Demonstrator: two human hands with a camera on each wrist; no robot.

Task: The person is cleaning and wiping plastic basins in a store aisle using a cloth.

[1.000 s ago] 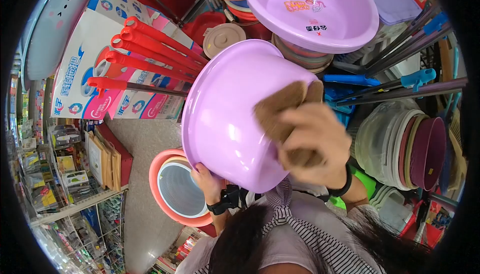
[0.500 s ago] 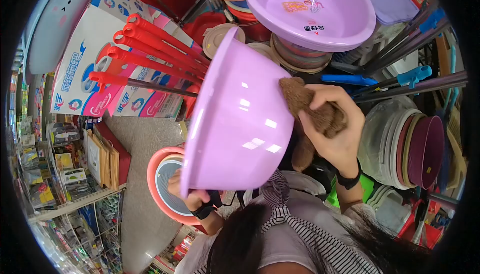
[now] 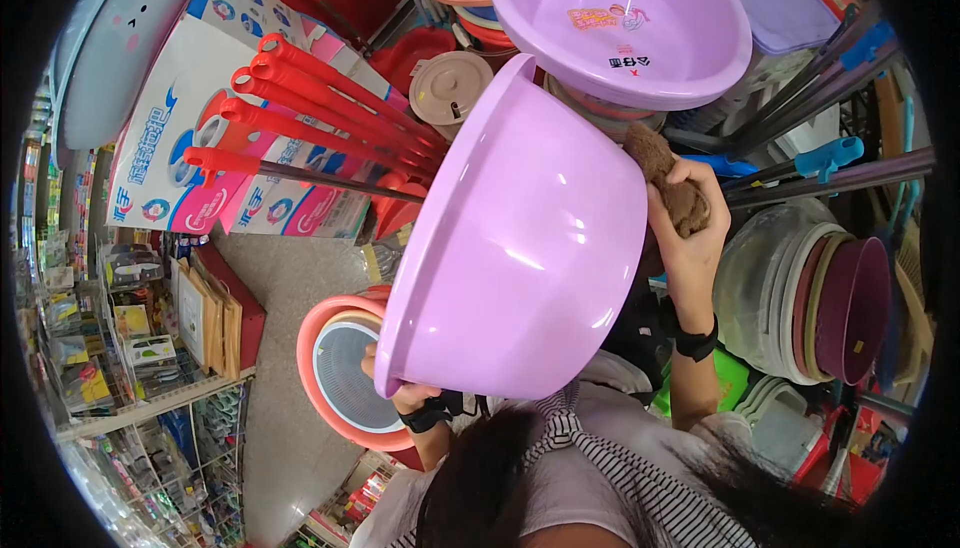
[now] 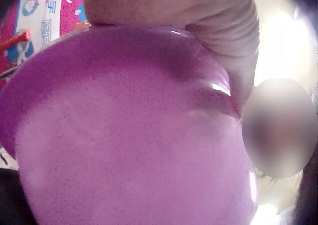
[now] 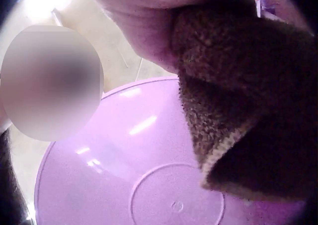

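A shiny lilac plastic basin is held up on its side before the person's chest, its outer wall facing the head camera. The left hand grips its rim at the lower left; the fingers go behind the rim and are partly hidden. In the left wrist view the thumb side of that hand lies over the basin's edge. A brown fluffy cloth is bunched in the right hand, at the basin's right side. The right wrist view shows the cloth hanging over the basin's round base.
Another lilac basin tops a stack behind. Red-handled poles lean by a white and pink box at left. A pink tub stands on the floor. Nested bins and blue-fitted poles crowd the right.
The basin turned in the left hand, tilting onto its side, and shifted right. The right hand moved with the brown cloth from the basin's outer wall toward its base and upper right edge.
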